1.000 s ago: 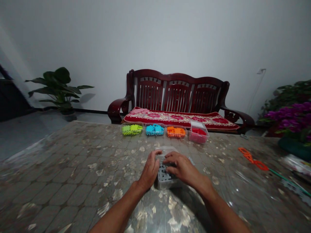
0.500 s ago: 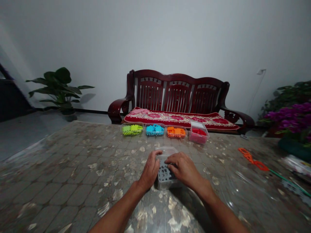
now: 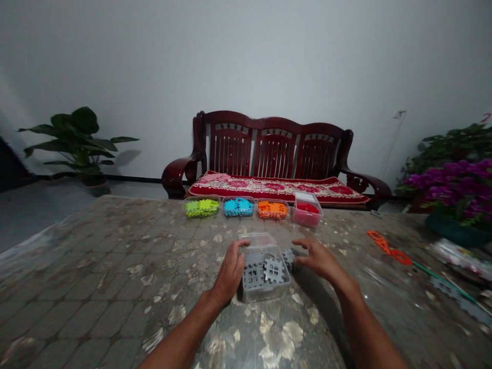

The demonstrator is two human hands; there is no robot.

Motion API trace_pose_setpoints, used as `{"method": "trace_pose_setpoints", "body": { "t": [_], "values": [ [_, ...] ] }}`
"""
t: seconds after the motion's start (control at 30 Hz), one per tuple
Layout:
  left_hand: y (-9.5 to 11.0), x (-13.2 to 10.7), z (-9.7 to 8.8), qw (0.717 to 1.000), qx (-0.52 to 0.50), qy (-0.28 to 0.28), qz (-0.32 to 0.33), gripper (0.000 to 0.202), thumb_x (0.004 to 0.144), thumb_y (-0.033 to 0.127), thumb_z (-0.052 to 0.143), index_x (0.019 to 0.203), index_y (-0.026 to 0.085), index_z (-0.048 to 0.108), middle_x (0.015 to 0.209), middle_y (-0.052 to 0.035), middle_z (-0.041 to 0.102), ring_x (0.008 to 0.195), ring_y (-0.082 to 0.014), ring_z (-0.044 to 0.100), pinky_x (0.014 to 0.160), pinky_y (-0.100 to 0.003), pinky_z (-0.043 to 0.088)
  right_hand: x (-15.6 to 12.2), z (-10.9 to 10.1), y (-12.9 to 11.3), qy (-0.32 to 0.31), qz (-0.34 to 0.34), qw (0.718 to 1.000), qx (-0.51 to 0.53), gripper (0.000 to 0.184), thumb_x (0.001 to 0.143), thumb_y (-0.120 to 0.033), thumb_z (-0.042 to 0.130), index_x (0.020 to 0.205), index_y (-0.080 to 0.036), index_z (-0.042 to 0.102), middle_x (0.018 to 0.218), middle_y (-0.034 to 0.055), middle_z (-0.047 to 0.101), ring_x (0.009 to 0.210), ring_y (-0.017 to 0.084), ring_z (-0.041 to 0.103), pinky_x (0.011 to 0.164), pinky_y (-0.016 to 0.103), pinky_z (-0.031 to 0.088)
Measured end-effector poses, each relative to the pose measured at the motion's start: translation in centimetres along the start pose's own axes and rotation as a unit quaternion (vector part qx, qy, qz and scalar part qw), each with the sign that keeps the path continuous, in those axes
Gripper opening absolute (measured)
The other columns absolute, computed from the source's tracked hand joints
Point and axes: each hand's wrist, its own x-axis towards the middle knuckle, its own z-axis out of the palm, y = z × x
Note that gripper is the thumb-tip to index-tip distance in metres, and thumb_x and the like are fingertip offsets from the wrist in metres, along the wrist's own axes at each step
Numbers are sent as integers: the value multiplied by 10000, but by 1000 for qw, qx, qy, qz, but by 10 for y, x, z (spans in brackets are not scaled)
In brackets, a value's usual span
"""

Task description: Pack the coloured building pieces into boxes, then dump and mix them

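A clear plastic box (image 3: 261, 293) stands open on the table in front of me, with its clear lid (image 3: 255, 239) tipped up at the far side. Grey interlocking building pieces (image 3: 265, 270) fill it, square with notched edges and window-like holes. My left hand (image 3: 230, 271) grips the left side of the box. Just beyond the right wall, more grey pieces (image 3: 288, 258) sit on the table, partly hidden by the box. Beside them is my right hand (image 3: 319, 260), its thumb and fingers apart and nothing visible between them.
Farther back stand clear boxes of green pieces (image 3: 202, 207), blue pieces (image 3: 239, 207), orange pieces (image 3: 272, 209) and red pieces (image 3: 308, 207). To the right lie an orange linked shape (image 3: 384, 247), a grey strip (image 3: 459, 298) and a purple flower pot (image 3: 453, 225).
My right hand has left the top of the box and moved right, its fingers now spread. Grey pieces show beside the box. My left hand stays on the box; the view has turned slightly right.
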Motion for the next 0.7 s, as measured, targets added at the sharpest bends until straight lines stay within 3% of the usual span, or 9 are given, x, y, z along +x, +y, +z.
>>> {"method": "trace_pose_setpoints", "body": {
  "t": [0.13, 0.33, 0.53, 0.7],
  "values": [
    [0, 0, 0, 1000, -3, 2, -6, 306, 988, 284, 363, 1223, 204, 543, 1213, -105, 618, 1185, -256, 578, 1072, -450, 449, -2, 3, -5, -51, -47, 995, -72, 622, 637, -123, 726, 1255, -191, 713, 1316, 108, 702, 1259, 328, 603, 1109, 464, 421],
    [2, 1, -1, 1000, 2, 3, 5, 307, 978, 276, 362, 1202, 202, 558, 1195, -103, 616, 1172, -250, 580, 1062, -429, 453, -4, -1, -12, -65, -29, 990, -120, 526, 661, -122, 718, 1181, -195, 750, 1239, 102, 738, 1213, 333, 617, 1084, 448, 426],
    [3, 0, -1, 1000, -6, 4, 4, 308, 982, 297, 372, 1207, 201, 560, 1201, -105, 624, 1167, -256, 586, 1056, -427, 456, -8, -13, -21, 12, -55, 998, -30, 480, 724, -199, 709, 1204, -203, 724, 1234, 112, 717, 1123, 299, 656, 1014, 449, 490],
    [3, -2, 0, 1000, -25, 4, -8, 306, 993, 320, 379, 1220, 207, 552, 1231, -100, 617, 1192, -247, 576, 1079, -416, 436, -23, -12, -57, 30, -142, 987, 66, 387, 777, -193, 694, 1160, -237, 726, 1191, 75, 702, 1074, 251, 659, 956, 402, 527]
  ]
}}
